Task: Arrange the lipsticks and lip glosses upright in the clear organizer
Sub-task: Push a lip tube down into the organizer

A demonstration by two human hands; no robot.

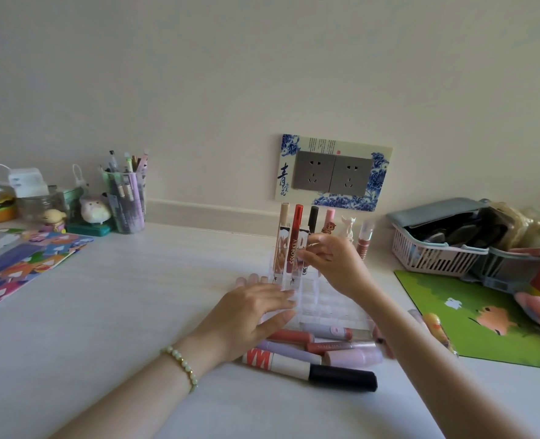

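1. The clear organizer [332, 307] stands on the white surface [135, 296], its back row close to the wall [230, 122].
2. Four tubes stand upright in that back row with their long axes vertical and caps up. From left to right they are a beige-capped tube [283, 217], a red tube [295, 236], a black-capped tube [313, 217] and a pink-capped tube [328, 215].
3. More tubes lie flat just in front of the organizer, their long axes running roughly left to right. Among them are a lilac tube [290, 350] and a white tube with a black cap [294, 365], whose cap points right.
4. A green mat [484, 343] lies near on the right with a pink basket [427, 255] behind it. A patterned sheet [31, 258] lies well apart on the left.
5. The left hand [256, 315] lies palm down with straight fingers pressed against the organizer's left side, so its grip is slack and holds nothing.
6. The right hand [338, 264] reaches in from the right with its wrist raised. Its grip is closed, thumb and fingertips pinching the black-capped tube below its cap.
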